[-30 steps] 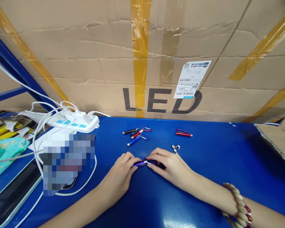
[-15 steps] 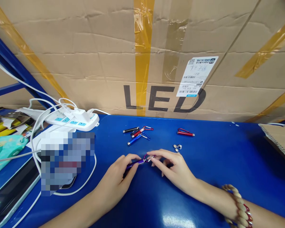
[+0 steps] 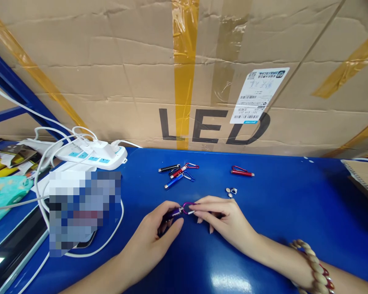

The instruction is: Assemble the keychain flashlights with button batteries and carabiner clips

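Observation:
My left hand (image 3: pixel 161 228) is closed around a small purple keychain flashlight (image 3: pixel 172 213) just above the blue table (image 3: pixel 279 220). My right hand (image 3: pixel 225 220) pinches the purple clip ring (image 3: pixel 187 208) at the flashlight's end with thumb and forefinger. Beyond my hands lie a black, a red and a blue keychain flashlight (image 3: pixel 178 172) in a small cluster. A separate red flashlight (image 3: pixel 242 172) lies further right. A few small silver button cells (image 3: pixel 231 191) sit just past my right hand.
A large cardboard box marked LED (image 3: pixel 202 81) walls off the back of the table. A white power strip (image 3: pixel 92 155) with cables sits at the left, beside a blurred patch and a dark flat device (image 3: pixel 15 253). Another cardboard edge (image 3: pixel 364 175) is at the right.
The flashlight's clip ring has come free of my right hand's palm and stands out between the hands. My right hand shifted from covering the flashlight's end to pinching the ring.

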The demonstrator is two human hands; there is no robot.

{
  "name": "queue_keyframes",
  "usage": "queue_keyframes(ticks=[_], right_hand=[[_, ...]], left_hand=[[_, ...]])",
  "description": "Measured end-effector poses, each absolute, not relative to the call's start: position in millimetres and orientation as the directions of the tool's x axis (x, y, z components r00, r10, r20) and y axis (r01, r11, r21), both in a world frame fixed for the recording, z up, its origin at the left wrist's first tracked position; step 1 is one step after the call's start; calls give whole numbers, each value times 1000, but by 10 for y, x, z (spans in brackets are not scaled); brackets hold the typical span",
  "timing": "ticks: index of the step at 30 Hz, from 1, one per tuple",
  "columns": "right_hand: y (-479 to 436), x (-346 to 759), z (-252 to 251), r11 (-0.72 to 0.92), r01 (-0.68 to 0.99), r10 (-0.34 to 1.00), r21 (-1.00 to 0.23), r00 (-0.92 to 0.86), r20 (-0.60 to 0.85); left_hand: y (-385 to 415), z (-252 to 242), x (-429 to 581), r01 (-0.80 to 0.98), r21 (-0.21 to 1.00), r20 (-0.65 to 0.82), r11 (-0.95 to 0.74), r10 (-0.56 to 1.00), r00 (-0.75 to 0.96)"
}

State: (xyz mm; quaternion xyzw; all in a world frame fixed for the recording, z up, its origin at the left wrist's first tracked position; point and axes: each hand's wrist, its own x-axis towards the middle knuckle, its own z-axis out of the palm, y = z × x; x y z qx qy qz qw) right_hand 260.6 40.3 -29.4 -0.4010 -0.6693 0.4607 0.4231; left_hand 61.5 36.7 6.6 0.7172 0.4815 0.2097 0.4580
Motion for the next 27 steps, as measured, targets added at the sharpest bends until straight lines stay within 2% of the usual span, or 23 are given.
queue_keyframes(ticks=[6,11,16,18,23,27], right_hand=[[355,2577,-236,530,214,820,-821,-379,430],[323,2592,-243,567,330,799,-755,-444,407],[316,2600,-211,768,466,638,-440,-621,455],[312,2598,-194,783,495,621,-376,-655,431],[305,2601,-212,763,497,643,-414,-649,407],[298,2592,-241,768,480,638,-423,-632,440]], left_hand=[[313,-13,648,546,811,-111,-211,861,497],[311,-75,612,574,783,-111,-240,854,508],[305,-82,611,568,785,-127,-248,833,538],[309,-74,615,569,780,-119,-261,831,544],[310,-43,612,586,746,-88,-315,826,556],[284,-35,609,591,720,-63,-363,815,577]])
